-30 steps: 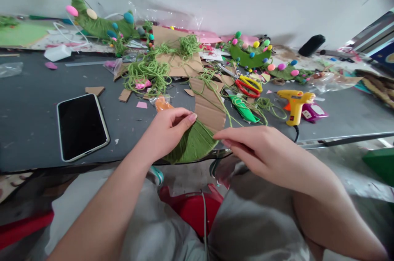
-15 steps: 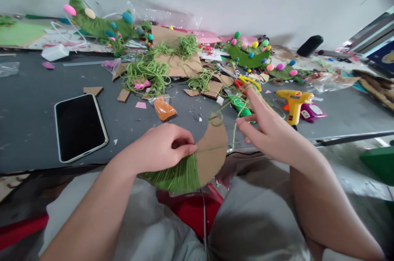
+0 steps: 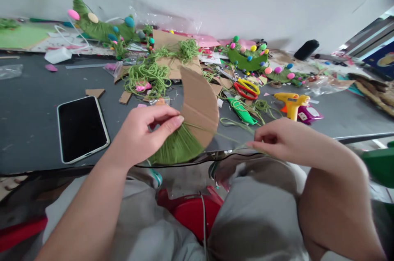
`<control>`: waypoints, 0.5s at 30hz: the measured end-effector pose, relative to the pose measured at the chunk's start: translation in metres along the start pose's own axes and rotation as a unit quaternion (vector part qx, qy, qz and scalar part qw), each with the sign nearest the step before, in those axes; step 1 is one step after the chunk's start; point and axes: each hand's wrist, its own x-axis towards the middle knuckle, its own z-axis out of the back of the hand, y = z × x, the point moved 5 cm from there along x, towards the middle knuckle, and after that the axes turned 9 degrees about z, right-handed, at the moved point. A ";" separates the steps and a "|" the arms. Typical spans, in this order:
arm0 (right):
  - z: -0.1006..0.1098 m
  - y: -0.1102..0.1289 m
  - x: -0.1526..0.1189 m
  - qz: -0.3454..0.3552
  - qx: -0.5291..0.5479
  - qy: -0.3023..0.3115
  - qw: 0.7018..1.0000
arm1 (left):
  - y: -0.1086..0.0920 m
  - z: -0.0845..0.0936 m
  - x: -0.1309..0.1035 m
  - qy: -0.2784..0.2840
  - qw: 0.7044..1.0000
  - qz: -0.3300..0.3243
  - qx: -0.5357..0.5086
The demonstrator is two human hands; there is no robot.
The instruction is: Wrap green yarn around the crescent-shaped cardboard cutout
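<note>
A cardboard crescent (image 3: pixel 201 109) is held up at the table's front edge, its lower part wrapped in green yarn (image 3: pixel 178 146) and its upper part bare. My left hand (image 3: pixel 150 131) pinches it at the border of the wrapped part, thumb on the near face. To the right, my right hand (image 3: pixel 273 138) is closed on the loose strand of yarn, which runs taut from the crescent to its fingertips. Slack yarn trails past that hand toward a green utility knife (image 3: pixel 241 110) and red-and-yellow scissors (image 3: pixel 248 88).
A phone (image 3: pixel 82 129) lies at the left. Tangled yarn (image 3: pixel 146 73) and cardboard scraps (image 3: pixel 125 97) cover the table's middle. A yellow glue gun (image 3: pixel 292 103) rests at the right. Green crescents with pompoms (image 3: pixel 101 27) stand along the wall.
My right hand has come down and closed on the strand, drawing it straight. The crescent has turned and risen in my left hand, its bare tip now pointing up toward the wall.
</note>
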 end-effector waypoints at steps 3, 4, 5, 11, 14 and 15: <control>-0.004 -0.001 -0.003 0.051 0.062 0.047 0.996 | 0.007 0.006 0.000 -0.113 0.993 0.026 -0.015; -0.004 -0.002 -0.002 0.049 0.070 0.041 0.996 | 0.009 0.006 0.000 -0.127 0.991 0.034 -0.017; -0.003 -0.002 0.000 0.043 0.074 0.025 0.996 | 0.009 0.005 0.000 -0.138 0.990 0.039 -0.017; -0.002 0.028 0.019 0.084 0.180 -0.240 0.950 | -0.002 -0.008 -0.004 -0.155 0.988 0.008 0.010; -0.013 0.047 0.032 0.120 0.311 -0.279 0.901 | -0.009 -0.019 -0.007 -0.146 0.988 -0.018 0.038; -0.017 0.050 0.037 0.118 0.340 -0.275 0.892 | -0.012 -0.022 -0.008 -0.143 0.988 -0.027 0.045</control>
